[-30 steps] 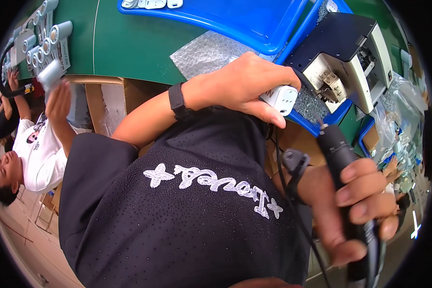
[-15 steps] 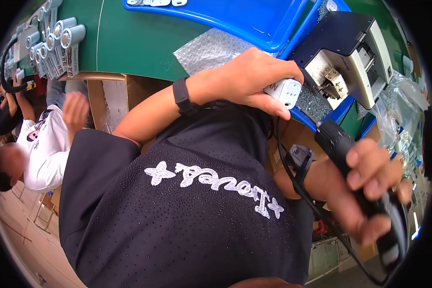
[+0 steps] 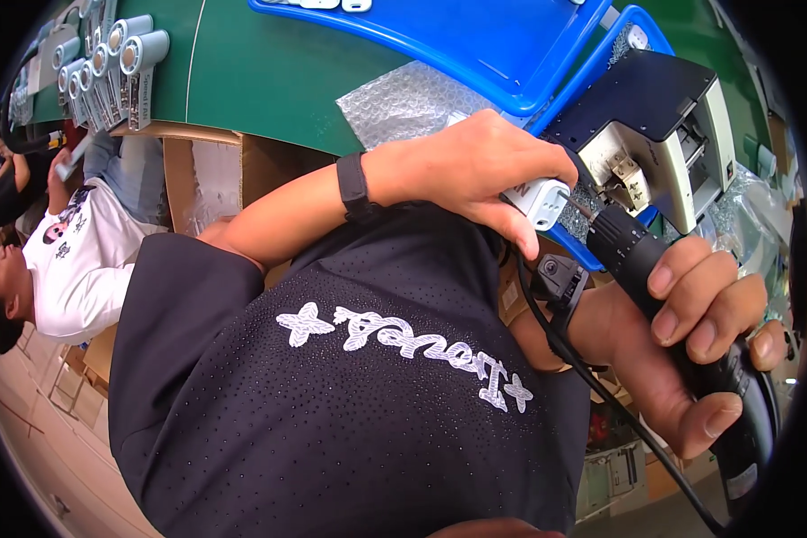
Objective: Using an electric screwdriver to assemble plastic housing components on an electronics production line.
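Head: white part (image 3: 540, 199) under L fingers (image 3: 511, 229).

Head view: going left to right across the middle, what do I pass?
Co-worker in a white shirt → black wristband → left hand → small white part → black electric screwdriver → right hand.

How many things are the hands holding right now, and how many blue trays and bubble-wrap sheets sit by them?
White plastic part in the left hand: 1
Black electric screwdriver in the right hand: 1
Blue trays, a large one and a smaller one: 2
Bubble-wrap sheet: 1
Total: 5
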